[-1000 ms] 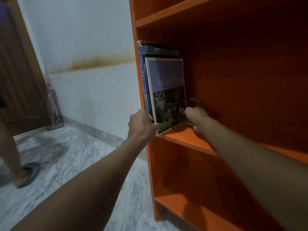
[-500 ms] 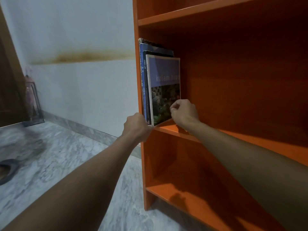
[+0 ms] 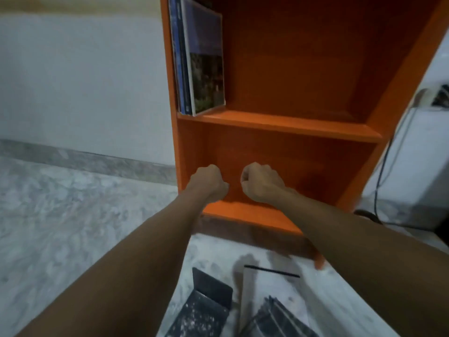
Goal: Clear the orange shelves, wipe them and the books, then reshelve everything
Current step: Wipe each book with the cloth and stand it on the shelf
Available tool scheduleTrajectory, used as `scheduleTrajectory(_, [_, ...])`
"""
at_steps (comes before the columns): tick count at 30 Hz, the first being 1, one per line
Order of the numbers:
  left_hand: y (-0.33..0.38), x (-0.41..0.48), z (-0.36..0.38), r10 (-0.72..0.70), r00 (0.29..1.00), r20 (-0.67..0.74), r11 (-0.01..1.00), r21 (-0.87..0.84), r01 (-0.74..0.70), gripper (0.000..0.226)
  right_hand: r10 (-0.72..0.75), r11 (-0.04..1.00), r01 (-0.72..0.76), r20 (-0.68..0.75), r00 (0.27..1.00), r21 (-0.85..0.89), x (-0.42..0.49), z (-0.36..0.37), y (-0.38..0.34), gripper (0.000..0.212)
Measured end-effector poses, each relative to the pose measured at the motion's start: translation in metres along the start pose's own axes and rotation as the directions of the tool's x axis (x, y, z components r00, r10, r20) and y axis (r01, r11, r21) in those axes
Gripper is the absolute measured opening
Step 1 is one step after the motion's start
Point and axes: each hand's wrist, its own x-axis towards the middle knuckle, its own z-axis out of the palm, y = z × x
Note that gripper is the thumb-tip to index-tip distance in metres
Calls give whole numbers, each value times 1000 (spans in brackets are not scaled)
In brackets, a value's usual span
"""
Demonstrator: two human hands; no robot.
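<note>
No lettering can be read anywhere. The front book [image 3: 205, 62], standing at the left end of the orange shelf [image 3: 291, 125], has a purple cover band that may carry a title, but blur wipes it out. The books on the floor [image 3: 204, 310] show only speckles.

We had one view, worn on the head, looking forward and steeply down from close range at the tall orange wooden bookcase [image 3: 286, 122] and the grey marble floor [image 3: 73, 210].
</note>
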Motion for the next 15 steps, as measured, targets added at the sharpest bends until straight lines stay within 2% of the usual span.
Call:
scheduleTrajectory(4, [2,-25,59,8,992,125,998,63,-16,29,96,991,-80,157,983,-107,-54,30,59,16])
scheduleTrajectory(7, [8,-44,99,21,955,295,998,52,-38,17,132,979,-80,281,951,-190,-91,38,92,19])
scheduleTrajectory(9, [10,-57,119,19,929,370,999,29,-32,17,144,972,-61,369,918,-228,-112,44,106,25])
scheduleTrajectory(13, [6,-74,144,22,918,396,995,77,-57,10,192,975,-129,390,901,-183,-139,80,121,31])
scheduleTrajectory(15, [0,-81,159,1,913,407,992,116,-52,3,246,969,-211,426,871,-127,-149,107,123,46])
